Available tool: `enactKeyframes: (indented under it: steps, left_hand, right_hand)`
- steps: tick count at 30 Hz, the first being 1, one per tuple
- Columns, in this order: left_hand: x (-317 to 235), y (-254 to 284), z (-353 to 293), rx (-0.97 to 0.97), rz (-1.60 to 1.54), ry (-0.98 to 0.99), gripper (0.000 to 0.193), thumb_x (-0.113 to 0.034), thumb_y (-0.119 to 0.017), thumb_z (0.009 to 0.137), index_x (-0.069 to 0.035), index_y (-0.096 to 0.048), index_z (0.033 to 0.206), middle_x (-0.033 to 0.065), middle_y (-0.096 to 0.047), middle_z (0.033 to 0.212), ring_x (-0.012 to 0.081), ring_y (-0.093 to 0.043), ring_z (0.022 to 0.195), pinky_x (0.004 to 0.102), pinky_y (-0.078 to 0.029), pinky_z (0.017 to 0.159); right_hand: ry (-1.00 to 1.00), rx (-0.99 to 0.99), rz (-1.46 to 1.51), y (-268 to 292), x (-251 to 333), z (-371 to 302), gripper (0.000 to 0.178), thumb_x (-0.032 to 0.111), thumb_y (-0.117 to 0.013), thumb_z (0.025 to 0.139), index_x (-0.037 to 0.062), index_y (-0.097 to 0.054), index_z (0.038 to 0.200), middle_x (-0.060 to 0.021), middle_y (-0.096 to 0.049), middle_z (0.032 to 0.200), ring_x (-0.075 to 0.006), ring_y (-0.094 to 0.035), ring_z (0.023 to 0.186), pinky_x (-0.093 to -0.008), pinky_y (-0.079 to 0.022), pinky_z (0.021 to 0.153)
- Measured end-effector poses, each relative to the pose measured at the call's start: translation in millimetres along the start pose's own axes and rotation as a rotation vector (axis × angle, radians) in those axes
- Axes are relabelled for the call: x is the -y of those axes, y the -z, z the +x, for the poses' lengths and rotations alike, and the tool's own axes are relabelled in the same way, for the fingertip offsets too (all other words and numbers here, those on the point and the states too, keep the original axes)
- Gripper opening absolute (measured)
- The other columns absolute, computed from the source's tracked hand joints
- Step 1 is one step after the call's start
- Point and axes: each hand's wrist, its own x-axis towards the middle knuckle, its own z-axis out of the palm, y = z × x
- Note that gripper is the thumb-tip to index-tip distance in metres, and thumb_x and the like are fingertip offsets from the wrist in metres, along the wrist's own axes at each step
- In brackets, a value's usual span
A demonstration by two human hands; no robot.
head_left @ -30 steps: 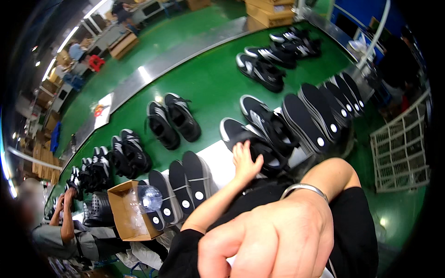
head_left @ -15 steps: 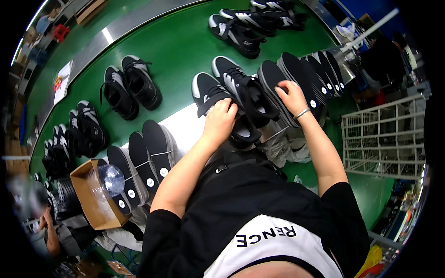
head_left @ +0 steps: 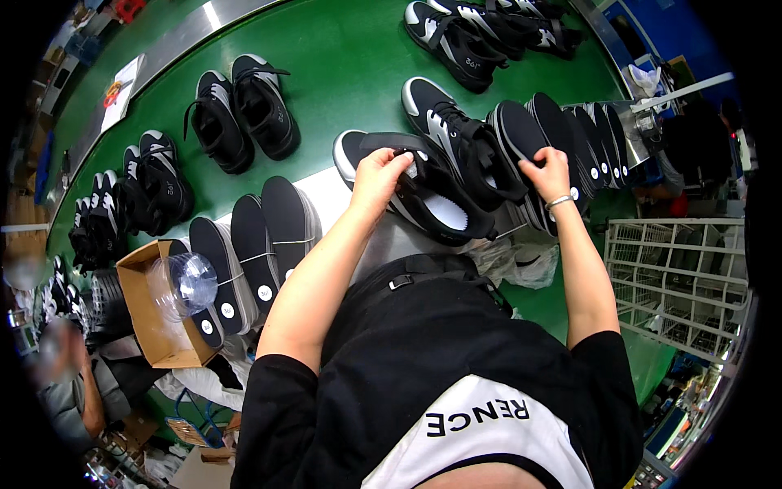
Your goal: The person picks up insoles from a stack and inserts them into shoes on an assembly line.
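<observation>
A black shoe with a silver-grey toe [head_left: 423, 213] lies tilted before me, its opening showing a white inside. My left hand [head_left: 380, 181] is closed at its upper, pinching the shoe's black strap [head_left: 391, 143] between thumb and fingers. Beyond it, touching, lies a matching laced shoe [head_left: 456, 130] with its toe pointing away. To the right, my right hand [head_left: 551, 174] pinches the edge of a stack of black insoles [head_left: 510, 129]. Whether one insole or several are between those fingers cannot be made out.
More insole stacks [head_left: 586, 134] stand at the right, and tied ones [head_left: 287, 216] at the left beside a cardboard box [head_left: 163, 346] holding clear plastic. Pairs of shoes [head_left: 265, 106] stand along the green table [head_left: 342, 69]. A white wire rack [head_left: 676, 261] is at the right; another person [head_left: 81, 391] sits far left.
My left hand has drawn the strap back, and the near shoe has turned, showing more of its opening. My right hand has slid slightly down the insole stack. The whole view has shifted.
</observation>
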Motion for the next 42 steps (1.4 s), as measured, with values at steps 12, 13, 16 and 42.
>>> enactKeyframes:
  steps: [12,13,16,42]
  left_hand:
    - [5,1,-3,-0.082,0.080,0.019,0.021,-0.019,-0.052,0.076,-0.002,-0.061,0.084,0.0032,-0.058,0.073,0.0126,-0.051,0.061,0.0254,-0.040,0.053]
    - [4,0,-4,-0.069,0.153,-0.026,0.023,-0.020,-0.051,0.077,-0.001,-0.060,0.085,0.0033,-0.059,0.074,0.0129,-0.052,0.062,0.0258,-0.040,0.052]
    - [1,-8,-10,-0.112,0.341,-0.123,0.025,-0.022,-0.047,0.078,-0.001,-0.057,0.087,0.0114,-0.059,0.075,0.0218,-0.055,0.071,0.0309,-0.042,0.063]
    - [14,-5,-5,-0.184,0.102,-0.269,0.017,-0.012,-0.045,0.080,0.000,-0.055,0.088,0.0053,-0.055,0.072,0.0120,-0.048,0.061,0.0257,-0.039,0.055]
  right_hand:
    - [0.982,0.495,-0.482,80,143,-64,0.009,0.013,-0.056,0.064,0.0062,-0.056,0.058,-0.0070,-0.053,0.082,-0.0216,-0.057,0.063,-0.0325,-0.047,0.056]
    - [0.941,0.477,-0.551,66,148,-59,0.009,0.012,-0.055,0.065,0.0057,-0.059,0.060,-0.0079,-0.054,0.084,-0.0224,-0.058,0.065,-0.0329,-0.048,0.058]
    - [0.762,0.583,-0.446,21,159,-55,0.011,0.011,-0.053,0.067,0.0038,-0.061,0.067,-0.0132,-0.056,0.083,-0.0275,-0.059,0.071,-0.0364,-0.048,0.062]
    - [0.665,0.930,-0.528,-36,178,-48,0.018,0.009,-0.050,0.071,0.0026,-0.064,0.080,-0.0145,-0.062,0.084,-0.0269,-0.060,0.082,-0.0358,-0.048,0.069]
